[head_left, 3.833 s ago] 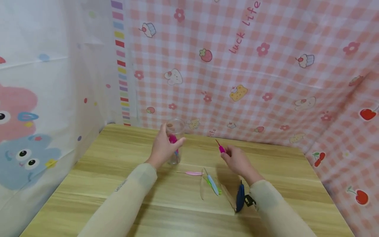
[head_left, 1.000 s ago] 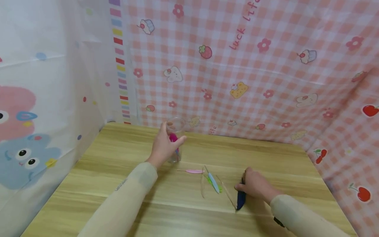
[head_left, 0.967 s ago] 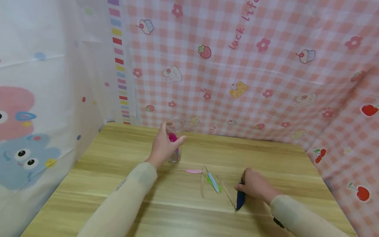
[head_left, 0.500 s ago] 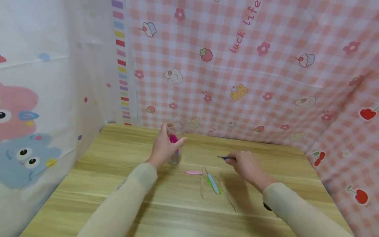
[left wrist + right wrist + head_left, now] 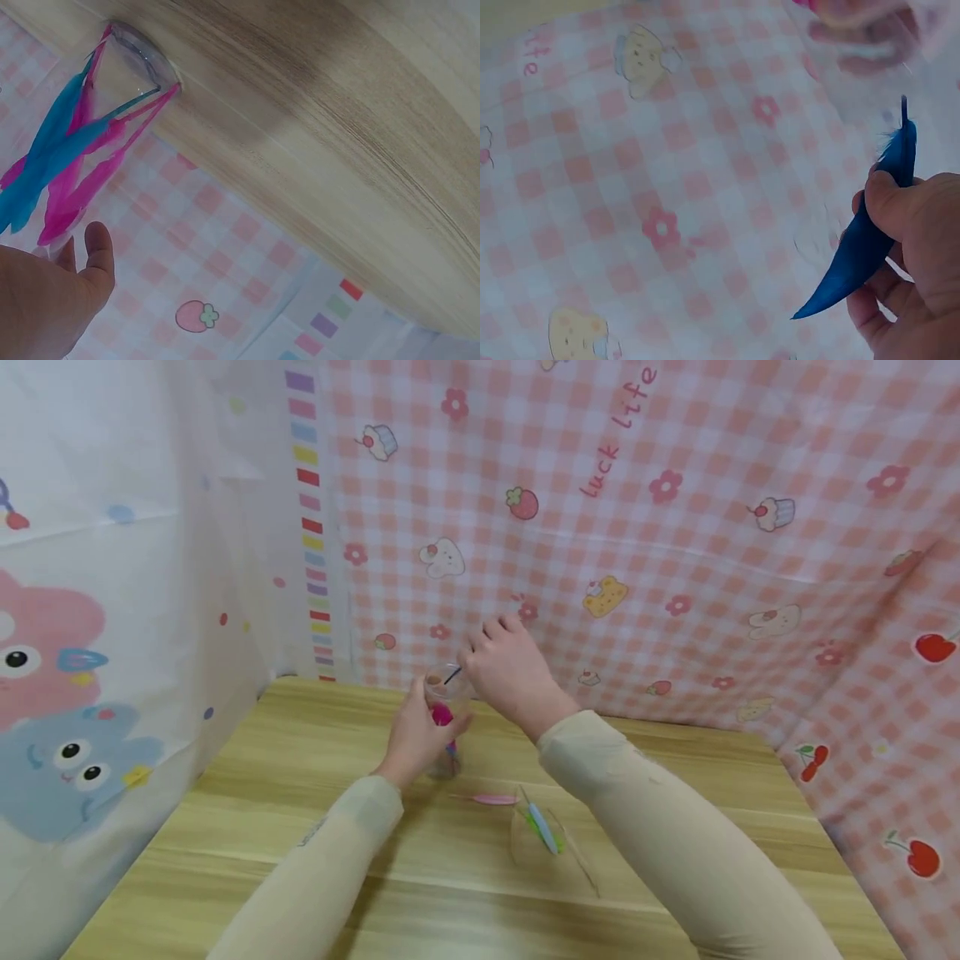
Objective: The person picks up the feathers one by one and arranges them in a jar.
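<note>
A clear, tall plastic cup (image 5: pixel 459 695) stands near the back of the table, with my left hand (image 5: pixel 412 731) wrapped around its left side. Magenta and teal feathers (image 5: pixel 64 161) stand inside it, quills down, seen through its wall in the left wrist view. Above and right of the cup's mouth is my right hand (image 5: pixel 512 668). Its thumb and fingers pinch a dark blue feather (image 5: pixel 866 236), curved and tapering to a point. In the head view the feather's quill (image 5: pixel 452 676) points down over the cup's opening, while its vane is hidden behind the hand.
On the wooden table (image 5: pixel 315 877) lie a pink feather (image 5: pixel 495 800), a light blue feather (image 5: pixel 542 827) crossing a green feather (image 5: pixel 557 842), and thin tan feathers (image 5: pixel 579 857). A checked cloth (image 5: pixel 637 652) hangs right behind the table's back edge.
My right hand earlier held a magenta feather, then picked the dark blue feather off the table's right side. It has since carried it left and up to the cup. The left hand stays put.
</note>
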Demonstrator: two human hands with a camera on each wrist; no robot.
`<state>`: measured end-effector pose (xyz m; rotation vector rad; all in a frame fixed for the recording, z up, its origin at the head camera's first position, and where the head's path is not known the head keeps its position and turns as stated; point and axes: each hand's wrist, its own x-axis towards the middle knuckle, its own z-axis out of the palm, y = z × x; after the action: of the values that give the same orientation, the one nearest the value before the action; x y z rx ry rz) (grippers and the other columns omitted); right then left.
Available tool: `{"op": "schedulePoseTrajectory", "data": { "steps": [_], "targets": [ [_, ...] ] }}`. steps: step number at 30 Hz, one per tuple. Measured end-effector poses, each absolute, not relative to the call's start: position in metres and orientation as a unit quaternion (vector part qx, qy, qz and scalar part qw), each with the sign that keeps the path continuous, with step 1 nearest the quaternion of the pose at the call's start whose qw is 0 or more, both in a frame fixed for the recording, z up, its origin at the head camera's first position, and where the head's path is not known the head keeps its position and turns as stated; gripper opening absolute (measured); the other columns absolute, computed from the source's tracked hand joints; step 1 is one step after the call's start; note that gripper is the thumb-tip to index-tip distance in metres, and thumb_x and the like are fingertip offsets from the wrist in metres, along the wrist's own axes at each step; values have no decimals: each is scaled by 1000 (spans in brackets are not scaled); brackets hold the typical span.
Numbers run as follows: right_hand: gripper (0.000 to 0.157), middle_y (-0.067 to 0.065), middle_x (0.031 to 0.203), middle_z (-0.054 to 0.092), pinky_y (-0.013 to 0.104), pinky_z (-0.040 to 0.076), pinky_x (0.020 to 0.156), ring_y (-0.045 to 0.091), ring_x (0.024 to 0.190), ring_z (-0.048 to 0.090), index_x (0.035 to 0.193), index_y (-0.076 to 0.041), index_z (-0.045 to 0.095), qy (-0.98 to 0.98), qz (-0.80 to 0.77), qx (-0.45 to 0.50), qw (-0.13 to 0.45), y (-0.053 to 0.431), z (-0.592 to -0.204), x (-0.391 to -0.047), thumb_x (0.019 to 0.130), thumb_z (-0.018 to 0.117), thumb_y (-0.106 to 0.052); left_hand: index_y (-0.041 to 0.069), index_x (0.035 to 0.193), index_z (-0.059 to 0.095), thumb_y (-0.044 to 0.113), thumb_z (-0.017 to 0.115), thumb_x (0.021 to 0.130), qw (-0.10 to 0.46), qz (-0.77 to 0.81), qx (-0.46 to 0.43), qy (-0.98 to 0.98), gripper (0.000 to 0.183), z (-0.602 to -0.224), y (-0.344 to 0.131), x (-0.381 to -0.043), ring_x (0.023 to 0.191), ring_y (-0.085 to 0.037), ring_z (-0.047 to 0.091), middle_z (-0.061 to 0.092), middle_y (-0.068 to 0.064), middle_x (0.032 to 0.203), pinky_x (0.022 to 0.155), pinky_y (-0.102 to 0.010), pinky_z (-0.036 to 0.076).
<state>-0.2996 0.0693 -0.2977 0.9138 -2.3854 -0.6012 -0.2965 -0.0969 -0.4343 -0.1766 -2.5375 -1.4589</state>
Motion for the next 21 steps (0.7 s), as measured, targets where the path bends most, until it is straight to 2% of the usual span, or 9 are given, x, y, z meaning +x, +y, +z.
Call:
{"op": "schedulePoseTrajectory", "data": {
  "steps": [2, 7, 9, 11, 15, 17, 19, 21],
  "targets": [
    [19, 2, 124, 74, 40, 49, 106, 24, 118, 66, 123, -19, 76, -872, -223, 348, 262, 66, -306, -303, 106, 68, -22, 13, 154, 38, 44, 83, 93, 103, -496, -61, -860, 82, -436, -98, -297, 121, -38, 67, 64, -17, 133, 101, -51, 60],
    [38, 5, 136, 71, 45, 52, 111, 28, 126, 66, 140, -15, 65, -869, -132, 340, 333, 96, -326, -311, 103, 73, -20, 11, 151, 39, 43, 84, 92, 97, -516, -66, -848, 81, -437, -99, -299, 133, -41, 64, 62, -17, 138, 112, -52, 56],
    [39, 8, 135, 71, 48, 54, 109, 31, 125, 66, 141, -12, 63, -892, -79, 309, 321, 120, -337, -313, 104, 72, -18, 11, 151, 39, 43, 85, 92, 96, -527, -65, -842, 82, -438, -97, -300, 135, -40, 63, 62, -17, 140, 115, -52, 55],
    [39, 11, 131, 72, 50, 56, 105, 33, 120, 68, 139, -10, 64, -932, -18, 264, 247, 143, -350, -310, 104, 72, -23, 12, 153, 38, 44, 85, 91, 96, -531, -60, -840, 85, -439, -96, -301, 134, -40, 65, 62, -16, 139, 114, -52, 55],
    [46, 17, 130, 73, 54, 59, 101, 35, 118, 71, 140, -4, 62, -983, 88, 157, -15, 181, -392, -291, 104, 72, -31, 14, 156, 36, 43, 86, 91, 83, -543, -54, -834, 87, -440, -95, -301, 134, -37, 66, 62, -14, 140, 115, -49, 55],
    [48, 17, 128, 74, 54, 61, 100, 34, 117, 72, 137, -3, 64, -981, 103, 128, -108, 192, -419, -277, 102, 75, -34, 15, 155, 37, 42, 86, 91, 80, -546, -50, -832, 86, -440, -96, -301, 135, -36, 65, 61, -13, 139, 115, -47, 55],
    [46, 15, 121, 76, 52, 61, 98, 31, 112, 73, 130, -3, 67, -975, 104, 125, -149, 198, -443, -263, 99, 78, -35, 17, 155, 37, 40, 87, 91, 78, -552, -46, -829, 85, -440, -95, -301, 135, -36, 64, 61, -12, 138, 115, -47, 55],
    [38, 9, 113, 76, 49, 62, 93, 26, 105, 72, 121, -6, 70, -975, 107, 126, -146, 201, -459, -251, 96, 82, -32, 17, 155, 37, 40, 86, 91, 82, -551, -49, -829, 84, -439, -95, -301, 135, -36, 65, 60, -12, 137, 115, -46, 56]
  ]
}}
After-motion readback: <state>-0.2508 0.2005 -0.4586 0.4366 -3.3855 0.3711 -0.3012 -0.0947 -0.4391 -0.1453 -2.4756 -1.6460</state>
